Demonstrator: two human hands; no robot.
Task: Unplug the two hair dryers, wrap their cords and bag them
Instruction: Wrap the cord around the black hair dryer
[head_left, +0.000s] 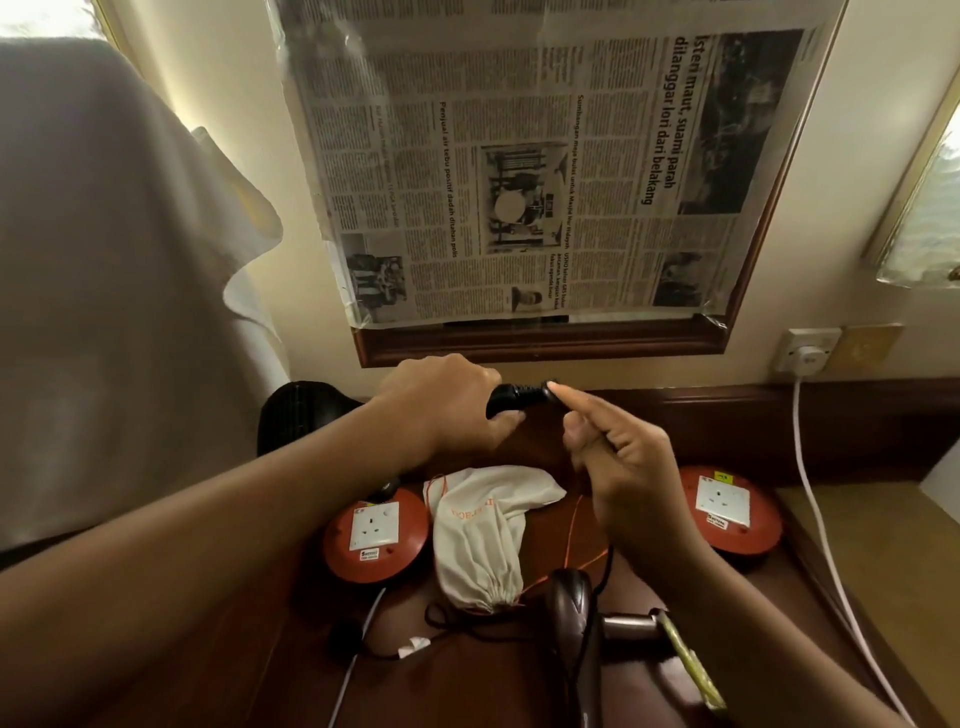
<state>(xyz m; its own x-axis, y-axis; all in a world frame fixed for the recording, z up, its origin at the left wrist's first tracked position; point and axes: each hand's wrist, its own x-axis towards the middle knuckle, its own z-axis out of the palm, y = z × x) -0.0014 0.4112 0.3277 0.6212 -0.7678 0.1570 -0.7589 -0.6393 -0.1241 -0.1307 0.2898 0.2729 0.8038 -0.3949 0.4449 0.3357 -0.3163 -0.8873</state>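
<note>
My left hand (447, 405) grips the black handle of a hair dryer (511, 402), whose dark body (306, 410) shows behind my forearm. My right hand (618, 452) is beside the handle's end, index finger extended and touching it, the other fingers curled around a thin black cord (605, 566) that hangs down. A cream drawstring bag (480, 540) with orange cord lies on the dark wooden table (519, 691). A second, brown hair dryer (571, 603) lies at the table's near edge. Two round red extension sockets (376, 535) (727, 512) have nothing plugged in.
A white plug sits in the wall socket (805, 353) at right, its white cable (821, 519) running down along the table's right side. Another white cable (358, 660) and a black plug (345, 636) lie at the front left. A newspaper (519, 171) covers the mirror.
</note>
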